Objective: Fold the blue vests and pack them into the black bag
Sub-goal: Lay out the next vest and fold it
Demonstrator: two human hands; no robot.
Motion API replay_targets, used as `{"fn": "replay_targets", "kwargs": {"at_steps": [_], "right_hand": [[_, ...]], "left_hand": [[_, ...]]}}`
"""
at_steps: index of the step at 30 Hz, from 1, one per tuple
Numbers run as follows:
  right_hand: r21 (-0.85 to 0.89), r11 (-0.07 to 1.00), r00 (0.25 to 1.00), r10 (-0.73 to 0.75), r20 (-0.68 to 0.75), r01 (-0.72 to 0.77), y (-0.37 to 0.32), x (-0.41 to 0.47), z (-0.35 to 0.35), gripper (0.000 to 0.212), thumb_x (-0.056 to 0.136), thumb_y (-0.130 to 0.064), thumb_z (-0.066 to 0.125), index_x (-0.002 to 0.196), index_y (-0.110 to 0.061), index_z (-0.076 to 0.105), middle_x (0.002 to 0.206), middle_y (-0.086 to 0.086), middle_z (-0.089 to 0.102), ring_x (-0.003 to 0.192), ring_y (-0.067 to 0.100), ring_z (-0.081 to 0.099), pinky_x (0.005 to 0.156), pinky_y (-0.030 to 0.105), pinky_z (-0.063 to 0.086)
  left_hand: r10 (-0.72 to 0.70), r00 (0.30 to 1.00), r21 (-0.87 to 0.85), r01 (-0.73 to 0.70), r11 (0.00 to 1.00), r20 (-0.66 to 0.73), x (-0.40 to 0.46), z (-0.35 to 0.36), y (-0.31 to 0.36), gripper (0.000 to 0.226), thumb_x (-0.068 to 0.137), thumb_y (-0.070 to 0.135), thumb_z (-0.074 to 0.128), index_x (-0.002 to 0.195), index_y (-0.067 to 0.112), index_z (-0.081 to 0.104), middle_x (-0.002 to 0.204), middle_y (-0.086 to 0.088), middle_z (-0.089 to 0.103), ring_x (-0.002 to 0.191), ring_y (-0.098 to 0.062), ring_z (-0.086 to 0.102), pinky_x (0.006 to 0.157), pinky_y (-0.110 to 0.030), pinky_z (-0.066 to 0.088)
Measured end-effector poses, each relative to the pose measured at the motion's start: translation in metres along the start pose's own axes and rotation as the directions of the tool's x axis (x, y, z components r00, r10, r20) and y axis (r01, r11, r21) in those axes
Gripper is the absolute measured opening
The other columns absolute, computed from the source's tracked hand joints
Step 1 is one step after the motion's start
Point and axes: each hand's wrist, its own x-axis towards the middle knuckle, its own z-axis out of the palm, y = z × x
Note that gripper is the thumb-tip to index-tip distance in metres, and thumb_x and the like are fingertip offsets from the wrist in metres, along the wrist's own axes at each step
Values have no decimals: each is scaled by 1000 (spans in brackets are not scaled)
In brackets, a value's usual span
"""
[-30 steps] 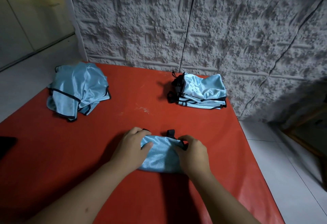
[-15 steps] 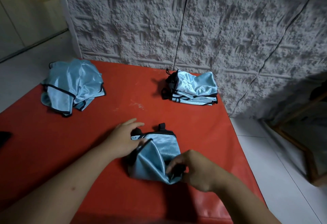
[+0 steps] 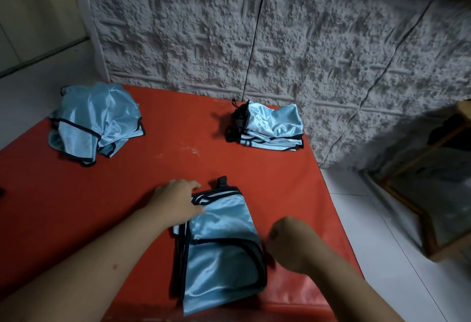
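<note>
Vest (image 3: 219,253) lies half-unfolded at the red table's (image 3: 76,207) near edge, long axis running away from the person. Left hand (image 3: 175,204) presses its far-left corner, fingers straight; right hand (image 3: 288,242), just beside its right edge, seems curled, perhaps pinching the trim.

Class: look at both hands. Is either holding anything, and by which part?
The left hand rests on the vest's far left corner. The right hand is at its right edge; whether it grips cannot be told.
</note>
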Motion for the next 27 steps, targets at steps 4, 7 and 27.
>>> {"fn": "replay_targets", "kwargs": {"at_steps": [4, 7, 27], "right_hand": [[34, 970, 925, 218, 312, -240, -4, -18, 12, 69, 88, -69, 54, 61, -7, 60, 57, 10, 64, 53, 23, 70, 49, 30, 54], [67, 966, 938, 226, 262, -251, -10, -14, 31, 56, 85, -58, 65, 82, -2, 68, 70, 13, 66, 63, 28, 67, 56, 31, 51], [200, 943, 947, 295, -126, -267, -15, 16, 47, 31, 85, -41, 61, 70, -16, 50, 98, 9, 74, 98, 30, 70, 67, 26, 41]], "left_hand": [[-106, 992, 7, 105, 994, 63, -2, -12, -3, 29, 66, 38, 76, 92, 27, 69, 85, 7, 71, 80, -16, 67, 71, -31, 57], [-192, 971, 78, 182, 980, 145, -6, -23, -8, 22, 60, 29, 65, 76, 15, 63, 75, 2, 68, 69, -20, 65, 58, -28, 50], [-260, 933, -544, 356, 760, 247, -16, -20, -17, 26, 79, 26, 83, 83, 1, 75, 77, -10, 76, 72, -26, 74, 68, -36, 57]]}}
